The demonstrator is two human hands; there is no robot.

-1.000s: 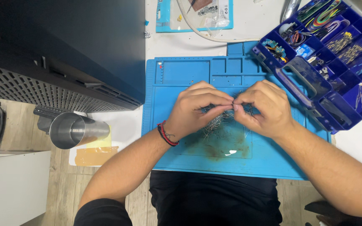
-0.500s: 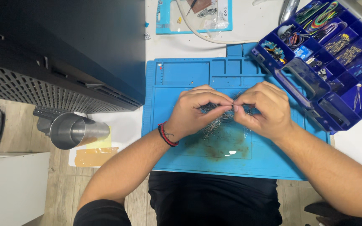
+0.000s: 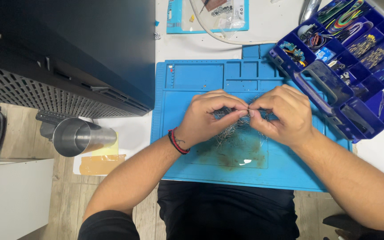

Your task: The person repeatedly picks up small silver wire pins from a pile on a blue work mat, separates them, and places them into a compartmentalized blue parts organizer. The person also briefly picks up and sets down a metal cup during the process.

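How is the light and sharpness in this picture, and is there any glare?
Head view: even bright light; small white glare on the blue mat below the hands; metal cup shines; thin wires between left hand and right hand too fine to resolve.

Overhead view: a person's left hand (image 3: pixel 206 116) and right hand (image 3: pixel 283 114) meet fingertip to fingertip, pinching a thin wire piece (image 3: pixel 248 110) above a tangled pile of wire leads (image 3: pixel 233 131) on a blue work mat (image 3: pixel 187 80), beside a blue compartment box (image 3: pixel 356 53)
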